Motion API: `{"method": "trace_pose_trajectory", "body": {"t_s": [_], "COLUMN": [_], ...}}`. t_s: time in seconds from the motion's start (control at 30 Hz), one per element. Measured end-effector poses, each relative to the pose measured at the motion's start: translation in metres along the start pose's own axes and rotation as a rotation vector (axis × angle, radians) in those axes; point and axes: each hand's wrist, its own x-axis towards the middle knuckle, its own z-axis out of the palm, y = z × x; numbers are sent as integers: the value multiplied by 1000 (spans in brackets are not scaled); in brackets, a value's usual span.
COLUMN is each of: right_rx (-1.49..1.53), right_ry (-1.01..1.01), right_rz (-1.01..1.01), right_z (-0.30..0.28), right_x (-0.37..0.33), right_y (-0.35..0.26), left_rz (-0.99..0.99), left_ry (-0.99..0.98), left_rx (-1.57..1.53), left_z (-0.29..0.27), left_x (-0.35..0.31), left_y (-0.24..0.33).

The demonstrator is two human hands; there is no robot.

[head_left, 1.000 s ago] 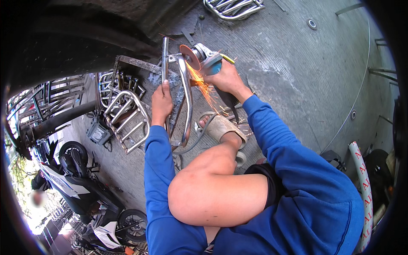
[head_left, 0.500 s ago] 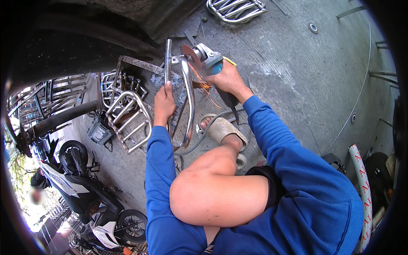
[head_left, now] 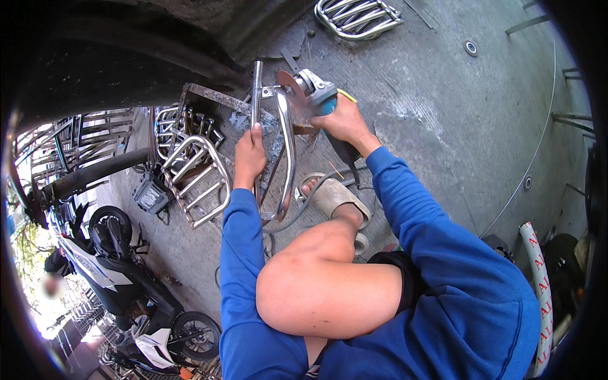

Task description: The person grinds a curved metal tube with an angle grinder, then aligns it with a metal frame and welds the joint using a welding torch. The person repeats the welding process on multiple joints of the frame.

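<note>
My left hand [head_left: 251,155] is closed around a straight tube of a bent, shiny metal tube frame [head_left: 283,145]. That frame leans over a rusty angle-iron stand [head_left: 218,97]. In my right hand [head_left: 344,121] is an angle grinder [head_left: 321,90] with a teal and grey body, my fingers wrapped round it. Its reddish-brown disc [head_left: 291,88] is right beside the frame's upper bend; whether the two touch I cannot tell. A small tab with a hole [head_left: 267,92] joins the tubes near the disc. One small spark shows above my sandalled foot [head_left: 329,196].
A grey cable [head_left: 310,195] runs from the grinder past my foot. Finished-looking tube racks lie on the concrete, one left [head_left: 199,183], another far off [head_left: 358,18]. Motorcycles [head_left: 126,278] stand at the left. A white wrapped roll [head_left: 538,297] leans at the lower right.
The orange spark stream under the disc has almost gone, leaving one faint streak. The whole view has shifted slightly; both hands keep their grips.
</note>
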Motion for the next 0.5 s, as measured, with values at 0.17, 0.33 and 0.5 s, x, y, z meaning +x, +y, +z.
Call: {"method": "trace_pose_trajectory", "body": {"t_s": [0.17, 0.33, 0.5], "right_rx": [-65, -29, -28], "right_ry": [4, 8, -10], "right_rz": [25, 14, 27], "right_z": [-1, 0, 0], "right_x": [2, -1, 0], "right_y": [-3, -3, -2], "left_rz": [-8, -13, 6], "left_ry": [-16, -22, -10], "left_rx": [-29, -35, -27], "left_z": [0, 0, 0], "left_x": [1, 0, 0], "left_y": [-1, -2, -2]}}
